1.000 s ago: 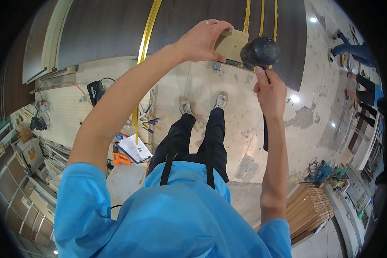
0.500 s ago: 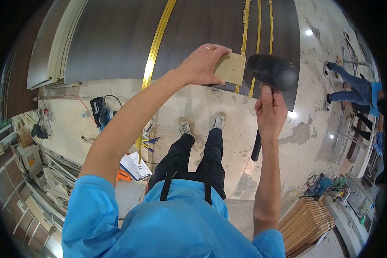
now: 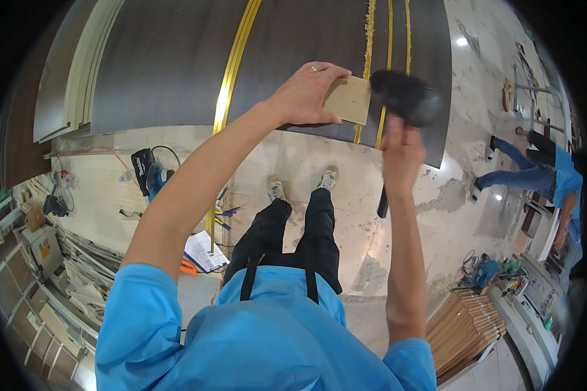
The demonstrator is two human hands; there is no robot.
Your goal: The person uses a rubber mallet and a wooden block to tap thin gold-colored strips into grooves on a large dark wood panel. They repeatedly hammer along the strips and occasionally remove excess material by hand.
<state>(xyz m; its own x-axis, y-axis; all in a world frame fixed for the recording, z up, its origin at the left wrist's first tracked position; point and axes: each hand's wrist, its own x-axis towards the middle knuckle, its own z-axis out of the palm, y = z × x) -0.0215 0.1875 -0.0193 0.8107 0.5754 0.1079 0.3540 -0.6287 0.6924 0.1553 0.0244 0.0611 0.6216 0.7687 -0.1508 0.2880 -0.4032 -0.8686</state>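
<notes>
My left hand [image 3: 311, 94] grips a small tan board block [image 3: 349, 100] by its left side, over the near edge of a dark brown panel [image 3: 300, 45]. In my right hand [image 3: 404, 153] is a mallet with a black head [image 3: 407, 98], blurred by motion. Its dark handle runs down below my fist. The mallet head is at the block's right edge; whether they touch I cannot tell. Gold strips [image 3: 237, 58] run lengthwise on the panel, and a ragged yellow line [image 3: 369, 39] lies just beyond the block.
Stacked panels [image 3: 65, 72] stand at the left. On the floor lie a blue power tool [image 3: 155, 177] and a clipboard with papers [image 3: 205, 251]. Brown slats [image 3: 466, 332] are piled at lower right. Another person [image 3: 535, 169] in blue is at the far right.
My right hand and the mallet have shifted slightly up and left, closing on the block. My left hand keeps its grip. The other person at the right has moved.
</notes>
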